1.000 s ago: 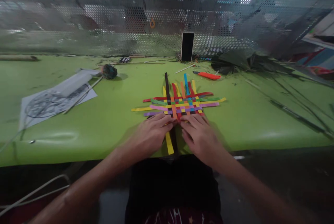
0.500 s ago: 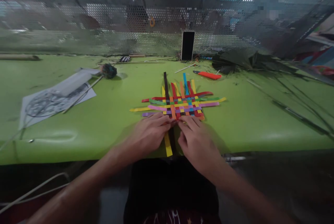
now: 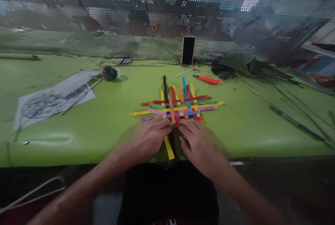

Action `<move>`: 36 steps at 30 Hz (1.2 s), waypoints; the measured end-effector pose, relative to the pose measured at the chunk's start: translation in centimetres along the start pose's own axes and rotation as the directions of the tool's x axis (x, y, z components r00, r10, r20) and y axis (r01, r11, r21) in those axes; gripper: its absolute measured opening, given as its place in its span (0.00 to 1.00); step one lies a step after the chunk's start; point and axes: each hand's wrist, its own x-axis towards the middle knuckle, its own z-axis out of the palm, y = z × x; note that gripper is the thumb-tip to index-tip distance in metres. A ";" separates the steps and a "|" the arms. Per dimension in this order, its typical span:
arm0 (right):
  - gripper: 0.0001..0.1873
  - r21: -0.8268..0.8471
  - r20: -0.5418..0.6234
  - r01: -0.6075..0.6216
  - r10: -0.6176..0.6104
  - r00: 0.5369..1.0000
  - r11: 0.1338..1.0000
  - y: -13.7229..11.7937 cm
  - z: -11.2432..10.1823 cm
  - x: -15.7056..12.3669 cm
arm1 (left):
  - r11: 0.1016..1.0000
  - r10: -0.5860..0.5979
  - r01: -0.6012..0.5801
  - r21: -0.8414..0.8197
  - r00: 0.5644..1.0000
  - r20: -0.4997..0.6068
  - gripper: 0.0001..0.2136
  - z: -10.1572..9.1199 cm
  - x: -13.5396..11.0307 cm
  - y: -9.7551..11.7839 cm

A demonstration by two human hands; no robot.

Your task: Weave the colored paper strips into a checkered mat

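Note:
A woven mat of colourful flat strips [image 3: 180, 109] lies on the green table, its loose ends sticking out at the far edge and both sides. My left hand [image 3: 153, 132] is at the near edge, with thumb and fingers closed together on it. Beside it my right hand [image 3: 199, 139] rests its fingertips on the same edge, the thumb held apart below them. The fingertips of both hands almost meet at a red strip. A yellow strip [image 3: 169, 148] and a dark strip [image 3: 171, 141] hang toward me between the hands. Fingers cover part of the near edge.
Behind the mat lies a red cutter knife [image 3: 209, 80]. A phone [image 3: 188, 50] leans upright against the perforated metal screen [image 3: 110, 40]. To the left are a printed sheet [image 3: 28, 111] and a dark ball on a stick [image 3: 109, 73]. Dark dried leaves [image 3: 235, 67] lie at right.
The view has shifted slightly. Both hands stay at the mat's near edge, and my right thumb has moved a little away from its fingers. The strips keep nearly the same layout.

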 end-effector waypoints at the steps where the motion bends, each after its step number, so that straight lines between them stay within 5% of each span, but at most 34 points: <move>1: 0.16 0.004 0.009 0.011 -0.011 1.000 1.000 0.2 -0.1 0.1 | 1.000 -0.007 0.007 -0.006 1.000 0.003 0.16 -0.1 0.1 0.0; 11: 0.13 -0.102 0.108 0.094 -0.083 0.991 0.990 1.5 -0.9 1.5 | 0.994 -0.103 0.102 0.044 0.994 0.037 0.14 -0.8 0.7 1.8; 16: 0.14 -0.100 0.068 0.157 -0.151 0.986 0.982 2.4 -0.7 1.7 | 0.983 -0.170 0.173 0.063 0.984 -0.053 0.16 0.1 0.4 3.5; 24: 0.11 0.118 0.213 0.062 -0.086 0.973 0.991 3.8 -1.3 5.9 | 0.987 -0.155 0.158 0.025 0.982 -0.110 0.16 0.9 0.0 3.4; 30: 0.03 0.043 0.374 -0.176 0.148 0.916 0.983 2.2 -0.8 8.9 | 0.982 -0.184 0.186 0.019 0.980 -0.075 0.18 1.2 -0.1 3.5; 36: 0.05 -0.016 0.384 -0.256 0.243 0.891 0.966 1.6 0.1 9.7 | 0.987 -0.163 0.162 -0.019 0.985 -0.060 0.08 1.1 -0.1 3.5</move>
